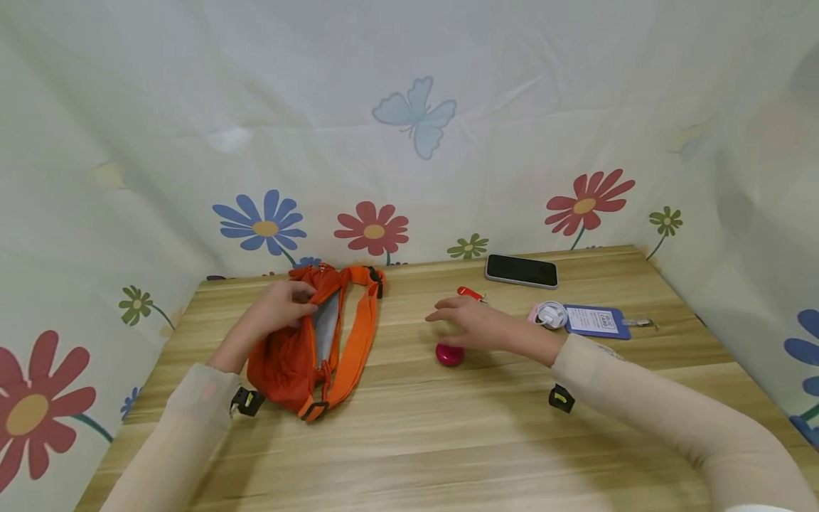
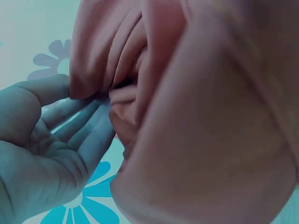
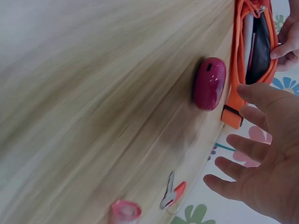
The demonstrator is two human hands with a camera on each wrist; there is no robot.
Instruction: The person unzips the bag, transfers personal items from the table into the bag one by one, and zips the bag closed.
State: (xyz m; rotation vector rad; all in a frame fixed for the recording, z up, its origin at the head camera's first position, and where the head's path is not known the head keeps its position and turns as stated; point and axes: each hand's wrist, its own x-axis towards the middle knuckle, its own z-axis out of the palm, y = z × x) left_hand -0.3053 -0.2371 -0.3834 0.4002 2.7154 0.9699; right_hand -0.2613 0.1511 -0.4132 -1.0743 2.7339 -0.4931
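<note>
An orange waist bag (image 1: 278,370) lies on the left of the table, its zip mouth gaping and grey lining showing. My left hand (image 1: 279,309) pinches the bag's upper edge between thumb and fingers; in the left wrist view folds of its fabric (image 2: 205,130) hide the fingertips. Something dark (image 3: 261,51) shows inside the bag in the right wrist view. Over the table my right hand (image 1: 473,326) is held with fingers spread, holding nothing. Just below it sits a glossy magenta rounded object (image 3: 210,84), apart from the fingers; its kind is unclear.
Behind the right hand lies a key (image 3: 168,191) with a red tag (image 1: 470,292). A phone (image 1: 521,272) rests near the back edge. Towards the right are a coiled white cable (image 1: 552,314) and a blue card holder (image 1: 595,321) with a clip. A flowered sheet surrounds the table.
</note>
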